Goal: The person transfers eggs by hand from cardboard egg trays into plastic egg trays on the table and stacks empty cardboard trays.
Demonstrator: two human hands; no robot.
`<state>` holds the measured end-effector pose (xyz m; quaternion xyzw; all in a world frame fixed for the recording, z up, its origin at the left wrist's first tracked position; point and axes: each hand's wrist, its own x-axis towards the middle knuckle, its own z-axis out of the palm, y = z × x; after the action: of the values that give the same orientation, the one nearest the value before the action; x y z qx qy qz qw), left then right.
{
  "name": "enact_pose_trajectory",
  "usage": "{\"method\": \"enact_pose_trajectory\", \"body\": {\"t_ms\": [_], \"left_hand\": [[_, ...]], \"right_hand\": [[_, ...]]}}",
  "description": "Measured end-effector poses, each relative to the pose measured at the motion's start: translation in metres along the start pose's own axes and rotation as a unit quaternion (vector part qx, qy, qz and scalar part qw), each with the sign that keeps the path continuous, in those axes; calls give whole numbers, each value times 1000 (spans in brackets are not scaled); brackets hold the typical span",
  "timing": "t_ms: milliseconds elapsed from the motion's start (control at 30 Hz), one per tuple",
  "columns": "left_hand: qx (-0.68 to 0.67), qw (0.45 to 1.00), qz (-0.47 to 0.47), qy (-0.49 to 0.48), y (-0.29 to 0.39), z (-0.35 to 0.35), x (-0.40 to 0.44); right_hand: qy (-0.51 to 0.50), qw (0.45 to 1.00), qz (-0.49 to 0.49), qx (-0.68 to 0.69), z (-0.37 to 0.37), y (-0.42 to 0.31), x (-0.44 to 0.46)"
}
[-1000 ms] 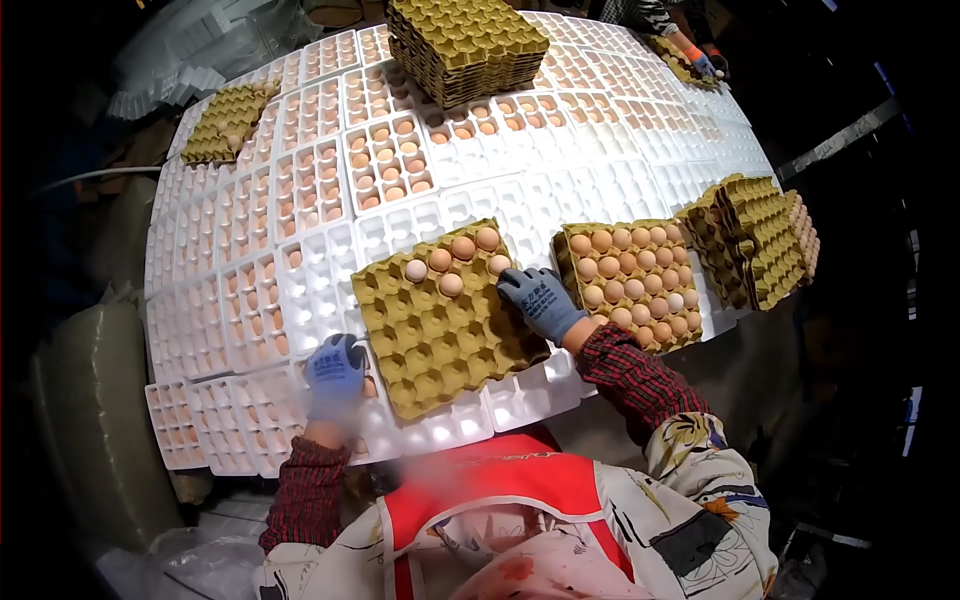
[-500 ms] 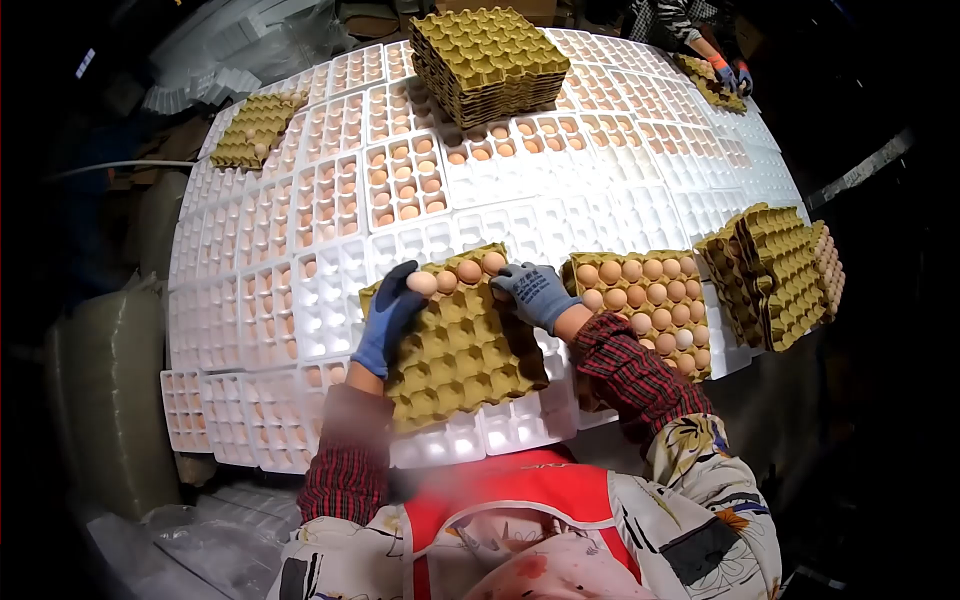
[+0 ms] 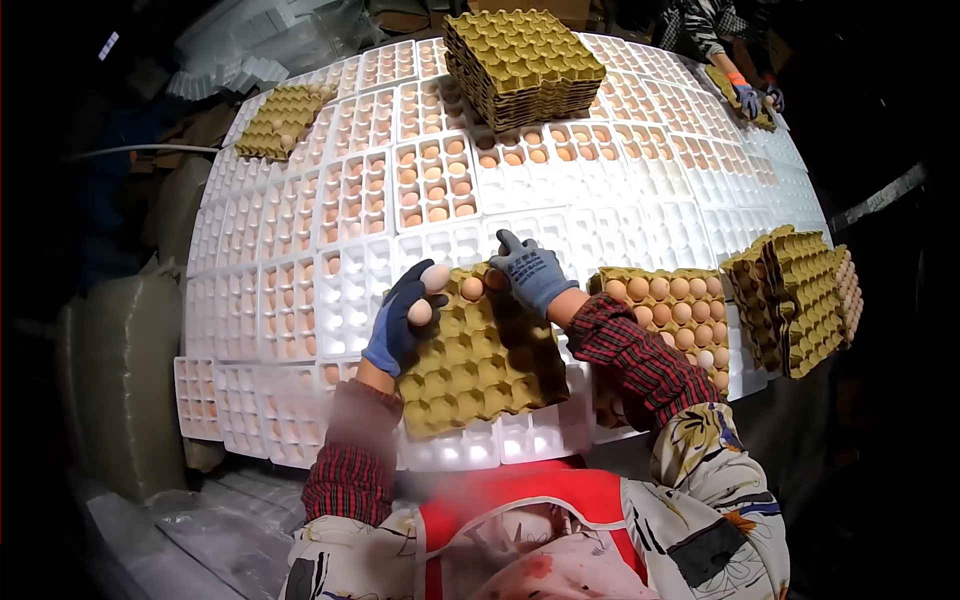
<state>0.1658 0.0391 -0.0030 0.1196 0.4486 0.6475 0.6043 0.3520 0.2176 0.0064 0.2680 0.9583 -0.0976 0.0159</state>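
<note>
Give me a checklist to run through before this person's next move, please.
1. Left hand free: not ok; it holds two eggs.
2. Right hand grip: cannot tell; what it grasps is hidden.
3. Both hands gloved: ok.
4. Brown tray within reach: ok; it lies over white trays, just below the hands.
5. Co-worker's hands out of the way: ok; they are far off at the upper right.

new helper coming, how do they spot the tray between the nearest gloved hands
Find the wide spread of white trays, then its near edge. There, between the person's left hand and right hand, lies a yellowish tray. Most of its cups are empty, unlike the egg-filled tray to its right.
</note>
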Motion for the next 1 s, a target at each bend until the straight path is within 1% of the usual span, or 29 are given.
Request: {"method": "enact_pose_trajectory", "body": {"t_ms": [33, 67, 100, 133, 167, 200, 267, 300, 333, 400, 467, 500, 533, 567, 600, 633, 667, 700, 733, 767, 800, 833, 867, 900, 933, 967, 1000], "left_hand": [[109, 977, 179, -50, -12, 5, 2], [190, 948, 238, -92, -13, 3, 2], [274, 925, 242, -106, -8, 0, 4], [226, 954, 166, -106, -5, 0, 13], [174, 976, 91, -96, -2, -1, 22], [544, 760, 327, -140, 7, 1, 26], [648, 743, 169, -15, -3, 28, 45], [760, 631, 151, 38, -11, 44, 45], [851, 503, 123, 88, -19, 59, 46], [890, 432, 80, 120, -49, 53, 67], [909, 398, 76, 100, -56, 52, 75], [905, 408, 94, 69, -39, 55, 61], [904, 411, 90, 72, -31, 49, 49], [806, 567, 141, 94, -22, 38, 36], [679, 701, 188, 112, -14, 24, 23], [606, 753, 209, 145, -9, 5, 8], [577, 768, 220, 172, -1, -17, -10], [577, 768, 186, 207, 7, -40, -31], [598, 735, 198, 250, 6, -72, -48], [639, 685, 168, 307, 8, -97, -62], [672, 654, 157, 311, 8, -131, -69], [694, 630, 141, 319, 7, -154, -75], [722, 608, 92, 317, 13, -163, -77], [751, 584, 51, 304, 16, -166, -74], [778, 558, 9, 289, 20, -169, -72], [794, 545, 42, 266, 16, -177, -73], [794, 555, 17, 246, 21, -177, -71]], "right_hand": [[-25, 998, 20, -50, 8, -11, 10], [-27, 998, 14, -49, 14, -15, 13], [-58, 992, 17, -112, 17, -19, 15], [-89, 980, 23, -176, 20, -22, 17], [-95, 981, 11, -170, 20, -19, 19], [-97, 980, 8, -173, 18, -13, 16], [-44, 998, 24, -44, 12, -4, 11], [-29, 999, 23, -31, 15, -1, 9], [-14, 1000, 23, -17, 19, 1, 6], [17, 999, 37, 24, 22, 4, 6], [-14, 999, 34, 1, 24, 4, 10], [-16, 999, 35, -1, 25, 4, 12], [-18, 999, 38, -3, 22, 3, 12], [-18, 999, 43, 8, 16, 3, 13], [-14, 998, 56, 20, 7, 5, 12], [17, 995, 73, 72, 6, 10, 13], [46, 987, 92, 125, 5, 12, 13], [52, 965, 95, 240, 1, 2, 16], [61, 942, 61, 323, 2, -16, 20], [56, 948, -7, 315, 0, -48, 25], [39, 943, -78, 320, 7, -78, 33], [4, 960, -147, 236, 12, -112, 43], [-30, 957, -169, 233, 24, -144, 53], [-77, 967, -179, 166, 28, -178, 62], [-53, 970, -213, 101, 45, -200, 71], [-53, 971, -226, 52, 68, -216, 83], [-81, 970, -228, 25, 74, -229, 93]]}}
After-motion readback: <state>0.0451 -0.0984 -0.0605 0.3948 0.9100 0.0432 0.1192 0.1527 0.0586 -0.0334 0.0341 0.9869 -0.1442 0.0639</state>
